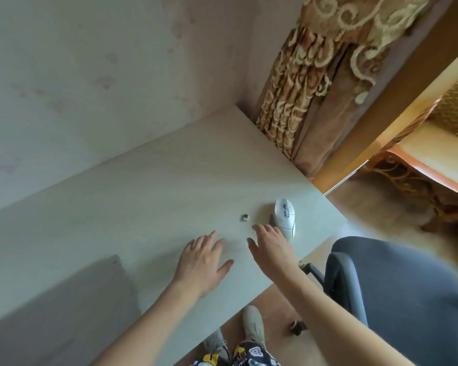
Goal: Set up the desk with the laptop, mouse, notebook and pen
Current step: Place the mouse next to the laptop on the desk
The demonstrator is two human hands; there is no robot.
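Pale tabletop (143, 186) against the wall, nearly bare: a white mouse (285, 217) sits near its right edge, a tiny USB receiver (245, 217) just beside it. Both hands hover empty, fingers spread, the right hand (271, 247) at the mouse, the left hand (202, 262) alongside. Laptop, notebook and pen aren't in view.

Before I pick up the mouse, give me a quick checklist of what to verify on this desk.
1. White computer mouse lies flat on the pale wooden desk: ok.
2. Right hand open and empty beside the mouse: ok.
3. Left hand open, flat over the desk: ok.
4. Small dark USB receiver lies apart from the mouse: ok.
5. Laptop, notebook and pen on the desk: not ok, none in view.
6. Grey office chair clear of the desk: ok.
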